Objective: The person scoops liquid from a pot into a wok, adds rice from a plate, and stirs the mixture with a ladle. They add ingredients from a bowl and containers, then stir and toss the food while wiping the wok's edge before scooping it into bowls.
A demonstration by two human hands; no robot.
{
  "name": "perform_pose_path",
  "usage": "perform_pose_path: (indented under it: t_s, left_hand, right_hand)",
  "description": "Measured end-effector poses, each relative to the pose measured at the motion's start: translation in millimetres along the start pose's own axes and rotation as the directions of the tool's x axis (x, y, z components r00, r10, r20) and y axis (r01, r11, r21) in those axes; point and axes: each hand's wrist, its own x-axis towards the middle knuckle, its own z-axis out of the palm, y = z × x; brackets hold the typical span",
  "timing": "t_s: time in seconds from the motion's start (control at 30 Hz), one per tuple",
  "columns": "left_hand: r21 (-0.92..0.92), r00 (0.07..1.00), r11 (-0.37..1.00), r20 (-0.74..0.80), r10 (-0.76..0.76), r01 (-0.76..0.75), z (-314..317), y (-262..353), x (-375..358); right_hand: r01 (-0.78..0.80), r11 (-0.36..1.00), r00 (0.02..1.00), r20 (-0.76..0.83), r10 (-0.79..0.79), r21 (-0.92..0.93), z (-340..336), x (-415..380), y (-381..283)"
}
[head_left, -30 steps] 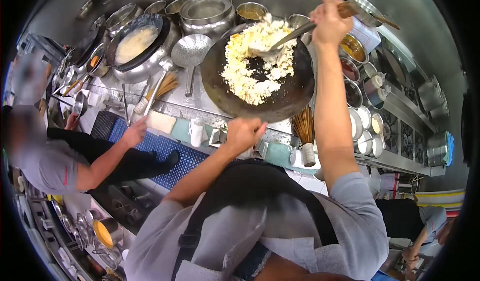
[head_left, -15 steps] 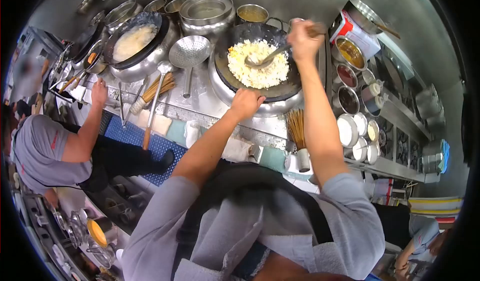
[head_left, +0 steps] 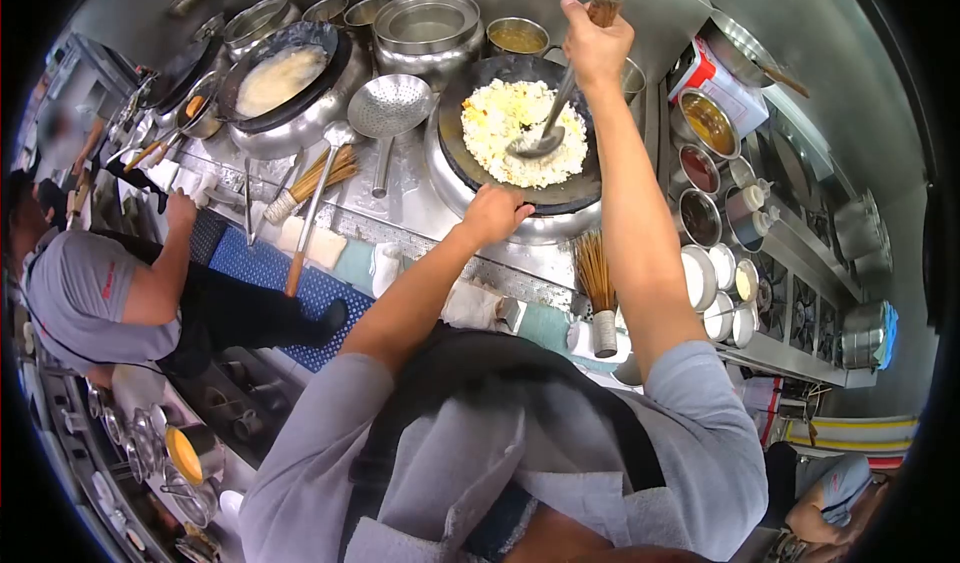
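Wrapped round the wooden handle of a metal ladle, my right hand is above the far right side of a black wok. The ladle's bowl rests in the loose white and yellow food, which looks like rice with egg. My left hand is closed on the wok's near rim, thumb pointing right. A perforated strainer lies just left of the wok, with its handle towards me. Below the wok on the right stands a bamboo brush.
Another wok with pale, bubbly contents is at the upper left. A second bamboo brush and a long-handled ladle lie left of centre. Sauce pots and white containers line the right. A co-worker stands at left.
My right hand has risen and moved slightly left, and the ladle is now steeper, its bowl lower in the food. My left hand stays at the rim. The co-worker's hand has shifted left and down.
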Motion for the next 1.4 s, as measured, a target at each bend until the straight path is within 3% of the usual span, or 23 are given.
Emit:
perform_pose_path:
  t_s: [0.07, 0.13, 0.17, 0.2, 0.27, 0.33, 0.4, 0.47, 0.53, 0.6, 0.63, 0.73, 0.77, 0.83, 0.87, 0.9, 0.93, 1.0, 1.1, 1.2, 1.27, 1.33, 1.4]
  left_hand:
    - [0.009, 0.998, 1.0, -0.05, 0.025, -0.024, 5.8, -3.5, -0.8]
    - [-0.028, 0.996, 0.998, -0.069, 0.061, -0.063, 10.4, -3.7, -9.5]
    - [-0.064, 0.992, 0.994, -0.092, 0.086, -0.093, 5.7, -5.2, -5.0]
    - [-0.103, 0.989, 0.988, -0.11, 0.102, -0.113, 2.5, -5.4, -5.6]
    - [-0.134, 0.989, 0.986, -0.117, 0.085, -0.101, -1.0, -6.8, -2.5]
    - [-0.172, 0.982, 0.98, -0.172, 0.073, -0.103, 9.0, -12.4, -2.2]
    - [-0.19, 0.969, 0.973, -0.232, 0.081, -0.127, 7.6, -13.4, 1.4]
    - [-0.229, 0.972, 0.962, -0.212, 0.098, -0.147, 7.1, -12.2, -0.7]
    - [-0.244, 0.984, 0.967, -0.174, 0.035, -0.078, 8.7, -6.3, -1.5]
    - [-0.246, 0.99, 0.969, -0.138, -0.037, 0.002, 4.9, -5.3, 1.4]
    - [-0.217, 0.988, 0.976, -0.15, -0.025, -0.008, 6.2, -5.2, -0.4]
    - [-0.173, 0.972, 0.985, -0.23, -0.042, 0.001, -19.1, 43.0, -31.4]
    - [-0.04, 0.907, 0.985, -0.397, 0.138, -0.167, -20.9, 54.4, -48.9]
    - [-0.086, 0.927, 0.988, -0.365, 0.091, -0.13, -31.5, 81.8, -121.2]
    - [-0.105, 0.933, 0.988, -0.354, 0.064, -0.108, -38.4, 89.3, -141.5]
    - [-0.061, 0.915, 0.987, -0.386, 0.115, -0.15, -48.2, 89.4, -131.5]
    - [-0.026, 0.897, 0.984, -0.414, 0.152, -0.179, -56.1, 88.9, -119.5]
    - [-0.034, 0.878, 0.981, -0.453, 0.154, -0.19, -63.7, 77.7, -79.5]
    - [-0.119, 0.921, 0.991, -0.391, 0.002, -0.053, -21.5, 52.4, -51.5]
    - [-0.112, 0.922, 0.993, -0.386, -0.024, -0.021, 8.0, 52.6, -111.6]
    - [-0.139, 0.882, 0.978, -0.465, 0.073, -0.154, -10.2, 67.8, -150.9]
    - [0.018, 0.856, 0.973, -0.473, 0.209, -0.228, -48.1, 70.1, -130.4]
    - [-0.1, 0.85, 0.965, -0.501, 0.163, -0.244, -61.5, 56.3, -71.5]
  right_hand:
    - [0.057, 0.997, 0.997, 0.051, -0.06, 0.058, 2.9, -36.7, -13.3]
    - [0.083, 0.992, 0.996, 0.041, -0.08, -0.092, -12.2, -46.1, 73.4]
    - [-0.073, 0.992, 0.996, 0.047, 0.078, -0.103, -23.2, -26.4, 70.1]
    - [-0.06, 0.993, 0.995, 0.07, 0.068, -0.101, -31.4, -2.1, 62.6]
    - [-0.137, 0.99, 0.99, 0.016, 0.138, -0.04, -42.3, 18.1, 1.8]
    - [-0.065, 0.996, 0.997, -0.035, 0.068, 0.062, -73.0, 25.9, -14.2]
    - [0.074, 0.997, 0.992, -0.106, -0.071, 0.026, -104.9, 2.5, 23.5]
    - [0.083, 0.992, 0.952, -0.301, -0.05, 0.098, -103.2, -11.1, 73.7]
    - [-0.127, 0.972, 0.956, -0.239, 0.173, 0.196, -76.3, -2.2, 43.8]
    - [-0.218, 0.945, 0.97, -0.053, 0.237, 0.242, -43.5, -10.4, -23.8]
    - [-0.228, 0.959, 0.972, -0.019, 0.234, 0.171, -33.1, -24.1, -51.5]
    - [-0.164, 0.985, 0.96, -0.239, 0.146, -0.059, -42.2, -23.7, -37.8]
    - [-0.166, 0.986, 0.949, -0.275, 0.157, -0.011, -50.4, -15.2, -30.2]
    - [-0.126, 0.988, 0.937, -0.317, 0.148, 0.09, -64.8, 6.0, -40.7]
    - [-0.103, 0.985, 0.933, -0.329, 0.144, 0.14, -70.5, 12.6, -51.2]
    - [-0.109, 0.932, 0.958, -0.215, 0.191, 0.345, -76.4, 4.4, -65.4]
    - [-0.11, 0.907, 0.989, -0.048, 0.142, 0.406, -90.1, -1.7, -60.0]
    - [-0.193, 0.926, 0.981, 0.068, 0.181, 0.323, -76.9, -56.2, -113.7]
    - [-0.157, 0.977, 0.961, -0.206, 0.184, 0.142, -42.5, -73.3, -71.0]
    - [0.023, 0.994, 0.981, -0.195, -0.002, 0.106, -61.9, -23.1, -47.1]
    - [0.118, 0.952, 0.968, -0.245, -0.047, 0.283, -62.8, -19.7, -83.1]
    - [0.047, 0.964, 0.967, -0.255, 0.022, 0.262, -65.4, -31.8, -69.6]
    - [-0.139, 0.961, 0.953, -0.23, 0.195, 0.241, -39.2, -69.6, -57.8]
